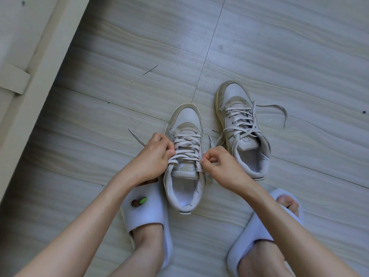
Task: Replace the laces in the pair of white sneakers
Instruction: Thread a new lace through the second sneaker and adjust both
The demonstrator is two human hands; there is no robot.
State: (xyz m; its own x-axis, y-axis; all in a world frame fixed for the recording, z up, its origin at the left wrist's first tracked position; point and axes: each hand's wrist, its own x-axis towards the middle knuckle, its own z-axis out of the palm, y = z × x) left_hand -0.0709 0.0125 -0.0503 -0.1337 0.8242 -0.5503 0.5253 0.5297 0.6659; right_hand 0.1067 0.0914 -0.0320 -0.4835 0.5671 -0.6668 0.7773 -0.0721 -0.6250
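Two white sneakers are being kept upright on the grey wood-grain floor [259, 47], toes pointing away from the person. The near sneaker [184, 156] is being worked on between the two slippered feet; the far sneaker [241, 126] is standing just beside it to the right, slightly further away, not touched by either hand. The lace of the near sneaker [186, 145] is being pinched at the left eyelet row by the curled fingers of the left hand [153, 156], with one loose lace end trailing out past the knuckles onto the floor. The same lace is being pinched at the lower right eyelets between thumb and forefinger of the right hand [217, 166], the remaining fingers being curled in. The lace of the far sneaker [239, 118] is being left threaded but untied, its ends lying spread on the floor. A white slipper with a small green and brown charm [147, 212] is being worn on the left foot, touching the heel side of the near sneaker.
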